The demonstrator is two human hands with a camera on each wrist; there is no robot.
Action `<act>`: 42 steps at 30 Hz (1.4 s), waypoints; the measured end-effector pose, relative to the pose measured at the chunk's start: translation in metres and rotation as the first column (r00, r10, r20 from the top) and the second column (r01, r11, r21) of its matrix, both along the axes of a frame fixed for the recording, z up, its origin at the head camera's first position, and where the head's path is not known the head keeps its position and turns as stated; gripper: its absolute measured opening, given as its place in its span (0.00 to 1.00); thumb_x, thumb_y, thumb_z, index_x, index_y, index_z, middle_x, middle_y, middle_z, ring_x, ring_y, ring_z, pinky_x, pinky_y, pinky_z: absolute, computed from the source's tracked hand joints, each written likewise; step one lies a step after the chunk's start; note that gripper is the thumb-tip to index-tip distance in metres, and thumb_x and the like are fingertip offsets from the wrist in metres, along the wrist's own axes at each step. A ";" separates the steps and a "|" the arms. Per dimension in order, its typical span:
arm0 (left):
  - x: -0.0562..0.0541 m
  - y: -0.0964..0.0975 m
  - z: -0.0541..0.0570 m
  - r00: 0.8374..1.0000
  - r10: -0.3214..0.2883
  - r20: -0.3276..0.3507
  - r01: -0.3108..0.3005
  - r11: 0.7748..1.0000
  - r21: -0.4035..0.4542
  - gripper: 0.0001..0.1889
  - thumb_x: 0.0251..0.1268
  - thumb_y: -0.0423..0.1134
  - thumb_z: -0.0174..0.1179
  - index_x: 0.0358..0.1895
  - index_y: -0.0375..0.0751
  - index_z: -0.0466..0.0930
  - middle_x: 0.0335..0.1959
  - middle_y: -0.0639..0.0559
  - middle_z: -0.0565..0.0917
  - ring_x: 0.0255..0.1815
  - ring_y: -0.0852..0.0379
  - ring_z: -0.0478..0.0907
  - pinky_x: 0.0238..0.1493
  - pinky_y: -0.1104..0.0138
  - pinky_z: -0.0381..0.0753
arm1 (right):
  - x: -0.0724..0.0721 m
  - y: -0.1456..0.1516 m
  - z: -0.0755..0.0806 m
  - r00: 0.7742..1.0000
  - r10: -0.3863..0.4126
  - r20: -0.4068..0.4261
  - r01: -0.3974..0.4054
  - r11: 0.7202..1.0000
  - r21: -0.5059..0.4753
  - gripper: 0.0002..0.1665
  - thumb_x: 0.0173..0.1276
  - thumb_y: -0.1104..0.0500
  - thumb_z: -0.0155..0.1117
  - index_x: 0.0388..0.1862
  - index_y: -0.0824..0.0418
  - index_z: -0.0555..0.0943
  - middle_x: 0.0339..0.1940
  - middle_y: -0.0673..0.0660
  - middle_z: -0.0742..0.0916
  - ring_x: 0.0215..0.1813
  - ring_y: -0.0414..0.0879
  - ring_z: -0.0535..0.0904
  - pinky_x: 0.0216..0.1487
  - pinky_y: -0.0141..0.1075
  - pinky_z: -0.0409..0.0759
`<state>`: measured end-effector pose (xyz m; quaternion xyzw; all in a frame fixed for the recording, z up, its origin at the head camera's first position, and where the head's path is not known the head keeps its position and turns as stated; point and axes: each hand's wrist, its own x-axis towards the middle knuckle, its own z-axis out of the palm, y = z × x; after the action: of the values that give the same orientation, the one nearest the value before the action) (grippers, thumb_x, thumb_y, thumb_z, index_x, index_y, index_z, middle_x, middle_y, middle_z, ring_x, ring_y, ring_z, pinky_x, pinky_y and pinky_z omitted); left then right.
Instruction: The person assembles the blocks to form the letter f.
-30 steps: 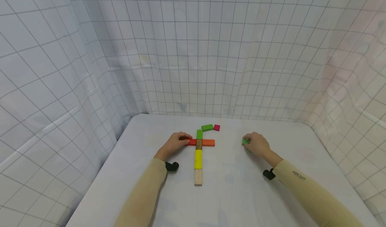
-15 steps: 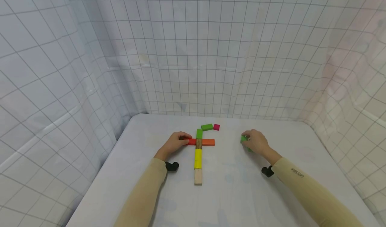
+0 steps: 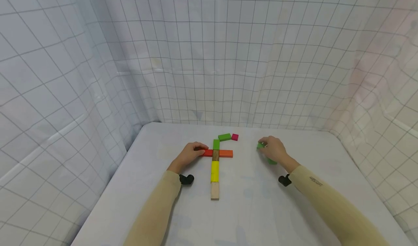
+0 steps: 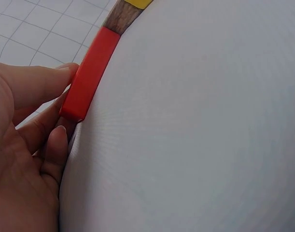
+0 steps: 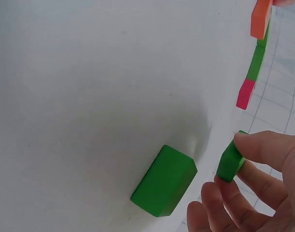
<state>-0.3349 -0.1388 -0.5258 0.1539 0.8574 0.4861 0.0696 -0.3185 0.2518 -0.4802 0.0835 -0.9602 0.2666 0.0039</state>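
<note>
My left hand (image 3: 189, 153) holds the outer end of a red block (image 4: 91, 72), thumb along one side and fingers at its end. The red block meets a brown wood-grain block (image 3: 216, 155) at the centre of a cross of blocks. An orange block (image 3: 226, 154) extends to the right, a green block (image 3: 216, 144) lies above, and yellow (image 3: 214, 171) and plain wooden (image 3: 214, 191) pieces run below. On the right, my right hand (image 3: 273, 148) pinches a small green block (image 5: 230, 162) between thumb and fingers. A larger green block (image 5: 161, 181) lies on the table beside that hand.
Behind the cross, another green block (image 3: 224, 137) lies slanted beside a magenta block (image 3: 234, 137). The white table (image 3: 248, 209) is enclosed by grid-patterned white curtains (image 3: 209, 57) at the back and both sides.
My right hand has moved away from me and slightly left, carrying the small green block. The larger green block has come into sight behind it. My left hand stays at the red block.
</note>
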 end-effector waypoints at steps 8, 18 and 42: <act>0.002 0.001 0.001 1.000 0.020 0.004 -0.020 1.000 0.007 0.11 0.72 0.35 0.61 0.52 0.47 0.87 0.54 0.52 0.83 0.55 0.51 0.74 0.61 0.57 0.74 | -0.010 -0.011 0.001 1.000 0.002 0.017 -0.001 0.999 -0.040 0.22 0.68 0.60 0.68 0.60 0.64 0.82 0.53 0.65 0.84 0.52 0.59 0.80 0.52 0.52 0.79; 0.001 0.001 0.001 1.000 0.027 -0.013 -0.027 1.000 -0.006 0.10 0.72 0.35 0.61 0.52 0.46 0.87 0.54 0.51 0.83 0.55 0.50 0.74 0.61 0.57 0.74 | -0.027 -0.029 0.000 1.000 -0.016 -0.001 0.015 0.997 -0.074 0.21 0.67 0.61 0.68 0.58 0.63 0.83 0.52 0.63 0.84 0.52 0.58 0.79 0.54 0.52 0.77; 0.002 0.001 0.000 1.000 0.016 -0.019 -0.016 1.000 -0.002 0.10 0.72 0.35 0.61 0.52 0.47 0.87 0.53 0.52 0.83 0.54 0.51 0.75 0.60 0.56 0.74 | -0.047 -0.062 -0.013 0.995 -0.080 0.060 0.085 0.993 -0.077 0.20 0.68 0.60 0.66 0.58 0.63 0.83 0.49 0.61 0.84 0.49 0.55 0.77 0.53 0.48 0.78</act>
<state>-0.3332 -0.1376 -0.5256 0.1515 0.8598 0.4842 0.0577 -0.3654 0.1899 -0.4936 0.0360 -0.9512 0.3063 -0.0089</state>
